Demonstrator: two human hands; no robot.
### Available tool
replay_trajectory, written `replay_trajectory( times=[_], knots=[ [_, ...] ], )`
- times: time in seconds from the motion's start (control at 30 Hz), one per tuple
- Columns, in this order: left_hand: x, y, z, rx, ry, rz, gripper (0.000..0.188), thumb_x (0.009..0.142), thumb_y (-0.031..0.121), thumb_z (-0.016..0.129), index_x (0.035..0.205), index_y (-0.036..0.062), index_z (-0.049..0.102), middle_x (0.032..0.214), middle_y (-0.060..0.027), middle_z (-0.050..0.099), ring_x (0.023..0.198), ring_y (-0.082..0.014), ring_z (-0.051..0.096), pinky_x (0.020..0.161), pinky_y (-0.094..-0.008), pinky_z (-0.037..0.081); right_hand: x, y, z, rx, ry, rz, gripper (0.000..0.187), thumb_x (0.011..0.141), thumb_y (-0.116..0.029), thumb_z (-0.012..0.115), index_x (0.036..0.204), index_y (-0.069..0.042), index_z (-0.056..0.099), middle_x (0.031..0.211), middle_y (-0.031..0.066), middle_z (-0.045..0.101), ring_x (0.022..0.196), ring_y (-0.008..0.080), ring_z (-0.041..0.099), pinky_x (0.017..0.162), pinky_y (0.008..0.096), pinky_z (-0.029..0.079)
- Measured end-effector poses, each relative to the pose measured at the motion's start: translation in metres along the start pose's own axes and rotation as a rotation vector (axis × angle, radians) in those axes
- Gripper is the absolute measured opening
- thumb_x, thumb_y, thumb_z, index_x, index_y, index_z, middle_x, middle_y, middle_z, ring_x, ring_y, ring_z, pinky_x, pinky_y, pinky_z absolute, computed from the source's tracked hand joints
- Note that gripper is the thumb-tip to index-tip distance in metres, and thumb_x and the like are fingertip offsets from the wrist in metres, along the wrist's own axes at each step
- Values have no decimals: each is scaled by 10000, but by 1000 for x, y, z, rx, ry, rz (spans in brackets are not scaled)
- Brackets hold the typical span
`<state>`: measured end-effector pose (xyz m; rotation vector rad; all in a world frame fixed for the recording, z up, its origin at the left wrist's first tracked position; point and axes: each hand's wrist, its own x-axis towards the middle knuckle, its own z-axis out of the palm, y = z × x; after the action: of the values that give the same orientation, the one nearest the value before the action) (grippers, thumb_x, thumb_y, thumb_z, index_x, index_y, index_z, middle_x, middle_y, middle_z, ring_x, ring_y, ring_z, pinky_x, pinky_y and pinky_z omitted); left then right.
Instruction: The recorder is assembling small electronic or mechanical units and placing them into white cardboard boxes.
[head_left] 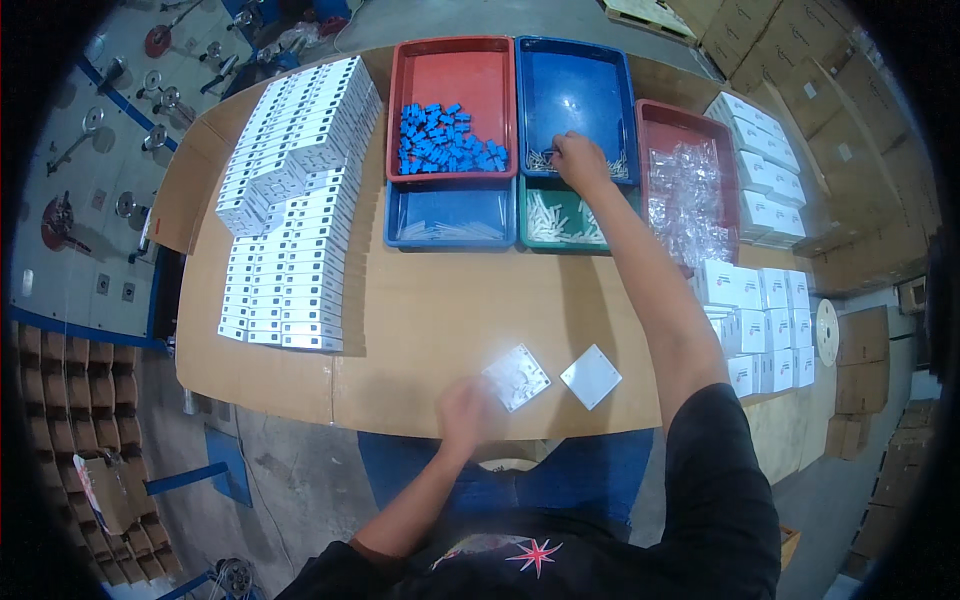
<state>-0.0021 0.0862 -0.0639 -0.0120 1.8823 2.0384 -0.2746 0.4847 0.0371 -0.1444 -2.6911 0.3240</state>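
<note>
Two hands at work over smooth brown cardboard (420, 300), and look how far apart they are! Right hand (578, 158) is up at the top centre of the frame, dipping into the deep blue tray (572, 90), fingers bunched together over slim, shiny bits (540, 160) along its near wall; whether anything is pinched there, I cannot tell. Left hand (467, 410) sits at lower centre, a soft blur right by the edge of a flat white plate (516, 378); contact and grip are too smeared to call. That plate lies tilted to a diamond, small raised details on its face, and just to its right rests a second plate (591, 377), plainer, slightly glossy, corners crisp.

Up top it's plastic all round: a red tray (450, 75) with chunky, matt blue clips (450, 140) heaped at its near end; below it, a shallower blue bin (415, 205) of thin, clear sticks (460, 230); beside that, a green bin (560, 248) of stubby white pegs (550, 218). Upper right, another red tray (670, 125) brims with crinkly, see-through packets (690, 195). And flanking it all, sharp-edged white boxes: tight ranks (300, 190) at upper left, looser stacks (770, 325) at right.
</note>
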Motion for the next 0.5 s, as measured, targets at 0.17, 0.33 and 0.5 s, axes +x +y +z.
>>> replay_trajectory(
  times=[0.17, 0.33, 0.5],
  knots=[
    [-1, -1, 0, 34, 25, 0, 229, 1063, 216, 603, 1050, 4, 689, 832, -28, 690, 593, -64, 544, 509, -227, 415, -3, -3, -1, 24, 46, 32, 130, 822, -114, 656, 934, -58, 692, 930, 190, 666, 897, 425, 674, 784, 538, 550],
    [-1, 3, 0, 6, 7, -18, 221, 1066, 209, 597, 1051, 8, 690, 861, -36, 699, 589, -66, 541, 506, -227, 410, -4, -6, 2, -18, 71, 38, 140, 820, -111, 645, 946, -54, 668, 927, 188, 671, 885, 428, 679, 770, 538, 557],
    [1, -3, 0, -15, -5, 32, 207, 1066, 192, 593, 1063, 9, 691, 883, -41, 705, 588, -70, 544, 503, -228, 412, 1, 1, 7, -46, 102, 81, 147, 820, -113, 641, 954, -57, 662, 934, 186, 678, 879, 426, 685, 756, 540, 564]
  ],
)
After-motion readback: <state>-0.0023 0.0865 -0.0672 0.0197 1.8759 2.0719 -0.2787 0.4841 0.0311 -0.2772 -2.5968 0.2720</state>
